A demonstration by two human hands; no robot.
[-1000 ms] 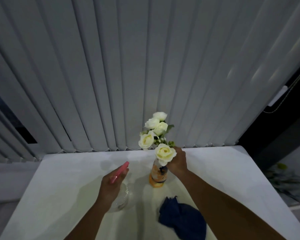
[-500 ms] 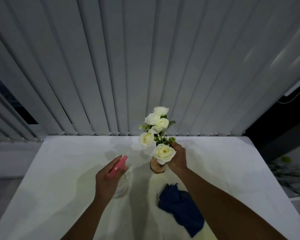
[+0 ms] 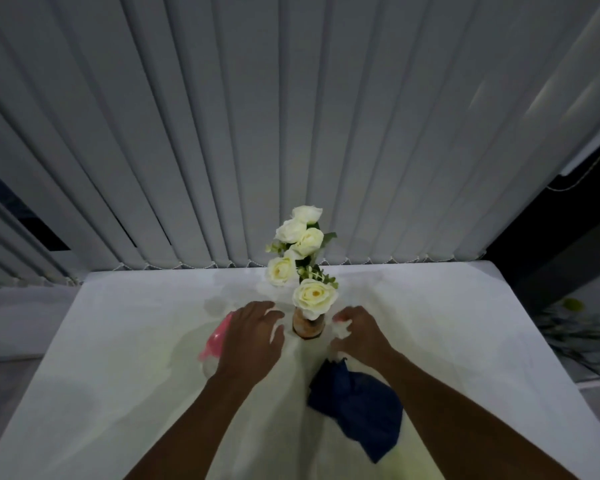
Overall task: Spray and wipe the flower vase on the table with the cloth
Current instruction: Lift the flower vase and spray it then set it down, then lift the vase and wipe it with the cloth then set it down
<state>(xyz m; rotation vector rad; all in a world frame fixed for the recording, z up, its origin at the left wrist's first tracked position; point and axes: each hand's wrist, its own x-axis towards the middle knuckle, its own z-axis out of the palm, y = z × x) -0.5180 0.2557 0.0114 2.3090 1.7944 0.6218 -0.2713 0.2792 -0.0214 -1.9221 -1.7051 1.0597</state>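
White cloth-covered surface [image 3: 118,375] before grey vertical blinds [image 3: 291,116]; amber vase of white roses [image 3: 308,326] upright; left hand [image 3: 253,337], right hand [image 3: 359,332] flank vase, fingers spread, empty; dark blue cloth [image 3: 357,407] near vase.

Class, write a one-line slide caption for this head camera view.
Both hands, left and right, flank the flower vase; pink spray bottle and blue cloth wait alongside.

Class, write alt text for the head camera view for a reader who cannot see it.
Two bare hands flank a small vase of white roses on a white table: left hand over a pink-topped spray bottle, right hand open above a blue cloth. Grey blinds hang behind.
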